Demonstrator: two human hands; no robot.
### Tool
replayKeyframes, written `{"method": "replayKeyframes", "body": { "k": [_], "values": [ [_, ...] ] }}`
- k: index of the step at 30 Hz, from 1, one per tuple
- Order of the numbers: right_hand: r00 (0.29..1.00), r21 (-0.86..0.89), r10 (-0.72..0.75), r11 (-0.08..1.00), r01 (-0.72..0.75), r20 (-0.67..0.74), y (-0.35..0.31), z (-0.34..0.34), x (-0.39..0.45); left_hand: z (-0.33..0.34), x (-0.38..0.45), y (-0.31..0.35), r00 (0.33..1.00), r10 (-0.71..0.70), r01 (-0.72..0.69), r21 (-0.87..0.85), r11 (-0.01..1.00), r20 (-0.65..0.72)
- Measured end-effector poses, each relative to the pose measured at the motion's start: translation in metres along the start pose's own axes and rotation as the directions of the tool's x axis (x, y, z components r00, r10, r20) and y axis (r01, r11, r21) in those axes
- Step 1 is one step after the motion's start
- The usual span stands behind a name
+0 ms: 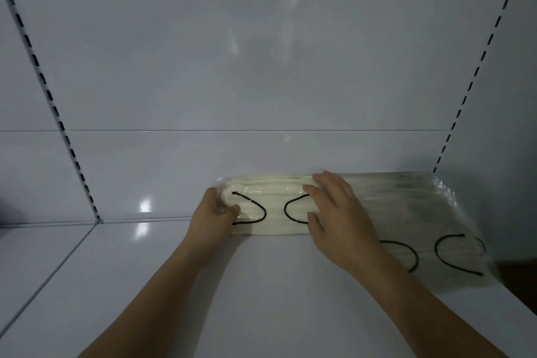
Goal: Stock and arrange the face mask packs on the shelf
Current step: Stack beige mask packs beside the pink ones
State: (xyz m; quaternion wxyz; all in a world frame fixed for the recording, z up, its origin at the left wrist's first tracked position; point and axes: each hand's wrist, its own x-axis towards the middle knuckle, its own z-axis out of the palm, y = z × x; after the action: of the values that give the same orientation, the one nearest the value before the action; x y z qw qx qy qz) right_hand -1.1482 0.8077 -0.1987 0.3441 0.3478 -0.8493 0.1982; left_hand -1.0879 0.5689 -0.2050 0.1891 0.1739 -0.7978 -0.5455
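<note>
A clear pack of cream face masks (273,203) with black ear loops lies flat on the white shelf (261,285), close to the back panel. My left hand (213,219) pinches the pack's left end between thumb and fingers. My right hand (334,212) rests on its right end, fingers spread over the top and thumb at the front edge. Another face mask pack (412,221), greyish in shadow with black loops, lies to the right, touching the first and partly hidden by my right forearm.
The white back panel (261,67) rises just behind the packs. Slotted uprights stand at the left (55,113) and the right (476,67). A neighbouring shelf section (35,256) lies beyond the left upright. The shelf's right edge drops off near the far pack.
</note>
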Motion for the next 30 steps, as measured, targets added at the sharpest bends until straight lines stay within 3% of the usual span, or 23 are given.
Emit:
{"method": "replayKeyframes", "body": {
  "k": [2,7,10,16,18,26,30],
  "values": [
    [0.999,-0.009,0.006,1.000,-0.005,0.032,0.006,-0.004,-0.001,0.002,0.002,-0.001,1.000,-0.024,0.024,-0.007,1.000,-0.014],
    [0.935,-0.270,-0.023,0.955,0.126,0.354,-0.006,0.007,0.009,0.009,0.000,0.005,0.996,-0.064,0.061,-0.054,0.997,-0.055],
    [0.909,-0.316,0.002,0.938,0.143,0.417,-0.018,0.020,0.014,0.012,-0.005,0.006,0.995,-0.054,0.048,-0.067,0.997,-0.088],
    [0.918,-0.324,0.012,0.938,0.127,0.396,-0.022,0.026,0.002,0.010,-0.015,0.007,0.997,-0.072,0.071,-0.036,0.997,-0.031],
    [0.920,-0.315,0.010,0.941,0.124,0.392,-0.022,0.026,0.002,0.009,-0.020,0.010,0.999,-0.043,0.045,0.044,0.998,-0.028],
    [0.953,-0.228,-0.014,0.970,0.087,0.304,-0.017,-0.002,-0.012,0.008,-0.031,0.009,0.994,-0.009,0.014,0.051,0.999,-0.110],
    [0.975,-0.144,-0.024,0.988,0.057,0.219,-0.012,-0.018,-0.020,0.012,-0.041,0.010,0.959,0.178,-0.140,0.178,0.974,-0.220]
  ]
}}
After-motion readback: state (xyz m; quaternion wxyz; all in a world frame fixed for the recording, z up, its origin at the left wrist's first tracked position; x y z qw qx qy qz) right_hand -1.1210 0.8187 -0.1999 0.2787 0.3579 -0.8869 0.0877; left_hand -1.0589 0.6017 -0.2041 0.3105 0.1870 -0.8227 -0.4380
